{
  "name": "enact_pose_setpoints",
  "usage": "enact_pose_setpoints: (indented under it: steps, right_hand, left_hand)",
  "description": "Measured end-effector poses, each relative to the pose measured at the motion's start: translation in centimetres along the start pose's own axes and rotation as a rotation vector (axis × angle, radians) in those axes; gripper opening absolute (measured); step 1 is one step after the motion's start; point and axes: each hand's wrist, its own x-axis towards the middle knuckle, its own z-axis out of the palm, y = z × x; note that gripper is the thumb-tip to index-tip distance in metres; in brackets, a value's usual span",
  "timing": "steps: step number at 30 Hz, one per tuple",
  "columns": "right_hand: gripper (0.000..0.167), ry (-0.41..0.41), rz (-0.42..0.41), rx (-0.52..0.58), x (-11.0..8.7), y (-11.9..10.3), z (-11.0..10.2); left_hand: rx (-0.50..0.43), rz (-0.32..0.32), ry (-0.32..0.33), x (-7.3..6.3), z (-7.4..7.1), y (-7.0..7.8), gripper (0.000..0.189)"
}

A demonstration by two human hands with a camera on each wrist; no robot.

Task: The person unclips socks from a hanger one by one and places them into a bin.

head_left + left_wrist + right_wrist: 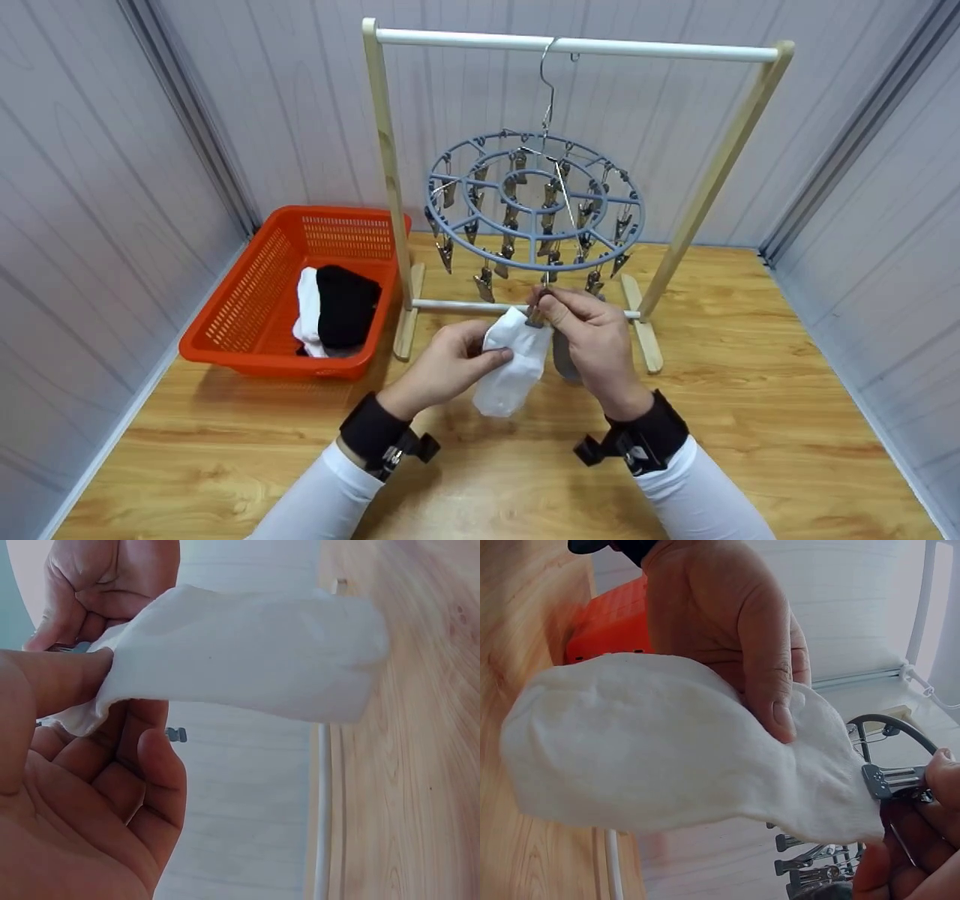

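A white sock (pixel 504 386) hangs toe down between the hands. My left hand (pixel 442 367) pinches it near the cuff, thumb on the front and fingers behind. With thumb and fingers, my right hand (pixel 600 349) grips the handles of a metal clip (pixel 889 781), whose tip overlaps the sock's cuff in the right wrist view. The clip is one of several around a round grey hanger (pixel 534 255), hooked on a rack's white top bar (pixel 675 50). Partly hidden behind my right hand hangs a grey sock-like piece (pixel 565 358).
An orange basket (pixel 217 319) stands on the wood-patterned floor at the left, holding black cloth (pixel 346 307) and white cloth (pixel 308 304). The rack's wooden posts (pixel 716 180) rise either side of the hanger. Pale panel walls enclose the back and sides.
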Motion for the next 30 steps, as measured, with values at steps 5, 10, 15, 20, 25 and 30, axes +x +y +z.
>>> enact_pose_setpoints:
  steps: [5, 10, 15, 20, 25, 30]
  right_hand:
    - [0.022, 0.018, 0.004, 0.005, 0.0, -0.1, 0.0]
    - [0.022, 0.021, 0.001, 0.002, 0.0, 0.0, 0.0]
    - [0.023, 0.022, 0.019, 0.013, 0.0, -0.1, 0.1]
    - [0.024, 0.036, 0.041, -0.056, 0.0, -0.2, 0.1]
    - [0.026, 0.038, -0.042, -0.131, -0.1, -0.2, 0.1]
    - [0.025, 0.051, -0.249, -0.361, -0.2, 0.0, -0.3]
  left_hand:
    - [0.009, -0.006, -0.002, 0.1, -0.1, -0.2, 0.020]
    - [0.027, -0.008, 0.000, 0.1, -0.3, -0.6, 0.019]
    - [0.058, -0.012, 0.007, 0.2, -0.5, -1.1, 0.017]
    - [0.072, -0.008, 0.010, 0.2, -0.7, -0.9, 0.017]
    - [0.067, -0.007, 0.013, 0.3, -1.0, -0.8, 0.017]
    - [0.091, -0.005, 0.010, 0.2, -2.1, -0.7, 0.020]
